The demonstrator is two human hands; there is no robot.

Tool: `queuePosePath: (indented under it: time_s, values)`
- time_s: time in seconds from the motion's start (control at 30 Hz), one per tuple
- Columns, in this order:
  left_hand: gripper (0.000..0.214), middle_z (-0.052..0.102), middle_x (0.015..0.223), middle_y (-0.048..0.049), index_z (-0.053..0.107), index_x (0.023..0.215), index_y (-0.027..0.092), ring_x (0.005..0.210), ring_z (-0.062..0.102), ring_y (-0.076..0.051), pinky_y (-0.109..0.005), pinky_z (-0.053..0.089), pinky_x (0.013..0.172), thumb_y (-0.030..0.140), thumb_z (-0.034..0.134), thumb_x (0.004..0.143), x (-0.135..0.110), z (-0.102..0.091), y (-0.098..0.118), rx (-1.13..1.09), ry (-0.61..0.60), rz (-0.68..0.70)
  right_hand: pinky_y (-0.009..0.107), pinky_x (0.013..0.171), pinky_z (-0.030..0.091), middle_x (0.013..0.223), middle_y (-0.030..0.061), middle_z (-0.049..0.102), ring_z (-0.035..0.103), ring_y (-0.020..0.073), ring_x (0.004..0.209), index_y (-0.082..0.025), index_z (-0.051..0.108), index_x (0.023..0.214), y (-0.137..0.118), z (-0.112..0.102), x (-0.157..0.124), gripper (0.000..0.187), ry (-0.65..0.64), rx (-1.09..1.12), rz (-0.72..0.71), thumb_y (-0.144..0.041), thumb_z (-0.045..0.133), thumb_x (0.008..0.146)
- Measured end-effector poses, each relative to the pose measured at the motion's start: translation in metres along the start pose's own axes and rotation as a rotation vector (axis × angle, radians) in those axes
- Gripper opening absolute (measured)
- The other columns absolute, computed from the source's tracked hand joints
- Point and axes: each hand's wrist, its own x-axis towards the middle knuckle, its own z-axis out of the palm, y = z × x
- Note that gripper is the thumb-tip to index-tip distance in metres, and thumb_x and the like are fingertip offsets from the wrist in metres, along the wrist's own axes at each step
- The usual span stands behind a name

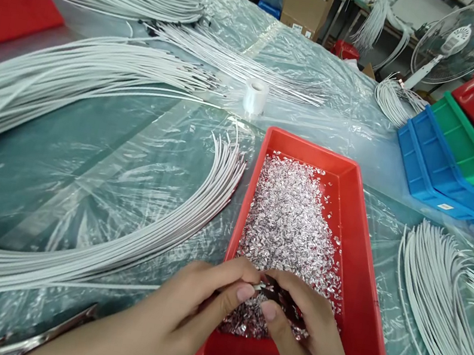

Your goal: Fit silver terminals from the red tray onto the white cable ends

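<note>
Both hands meet above the near end of a red tray (367, 308) that holds many small shiny silvery scraps (288, 222). My left hand (202, 299) pinches the end of a white cable (110, 286) between thumb and forefinger; the cable runs off to the left behind the wrist. My right hand (309, 317) is curled close to that end, its thumb and forefinger around something dark and thin that I cannot make out. A large looped bundle of white cables (155, 230) lies left of the tray, its ends pointing toward the tray.
A roll of clear film (255, 97) stands beyond the tray. More white cables (436, 314) lie at right, below stacked blue bins (442, 169). Another red bin (15, 7) is at far left. A metal tool (52, 331) lies near my left forearm. Plastic sheeting covers the table.
</note>
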Motion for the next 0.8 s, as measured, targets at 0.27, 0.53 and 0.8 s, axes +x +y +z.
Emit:
queuePosePath:
  time_s: [0.27, 0.53, 0.8]
  values:
    - [0.021, 0.065, 0.079, -0.0026, 0.055, 0.087, 0.02, 0.071, 0.062, -0.015, -0.022, 0.046, 0.059, 0.026, 0.038, 0.098, -0.0011, 0.0013, 0.0022, 0.094, 0.057, 0.05, 0.024, 0.064, 0.049, 0.081, -0.0018, 0.065, 0.06, 0.013, 0.069, -0.025, 0.062, 0.099, -0.0016, -0.0047, 0.0021, 0.012, -0.076, 0.117, 0.046, -0.026, 0.054, 0.091]
    - [0.017, 0.062, 0.07, -0.0005, 0.057, 0.09, 0.021, 0.065, 0.061, -0.015, -0.021, 0.044, 0.055, 0.023, 0.041, 0.095, -0.0026, 0.0024, 0.0003, 0.201, 0.069, 0.085, 0.024, 0.063, 0.05, 0.08, -0.0009, 0.067, 0.063, 0.0146, 0.071, -0.025, 0.064, 0.096, -0.0046, -0.0053, 0.0019, 0.012, -0.097, 0.137, 0.083, -0.028, 0.054, 0.091]
    - [0.018, 0.061, 0.071, 0.0013, 0.049, 0.088, 0.023, 0.058, 0.058, -0.014, -0.024, 0.038, 0.053, 0.02, 0.034, 0.099, -0.0047, 0.006, -0.0012, 0.371, 0.051, 0.155, 0.024, 0.056, 0.049, 0.072, -0.001, 0.063, 0.058, 0.0135, 0.061, -0.024, 0.063, 0.094, -0.0064, -0.001, 0.0019, 0.015, -0.107, 0.158, 0.089, -0.031, 0.05, 0.092]
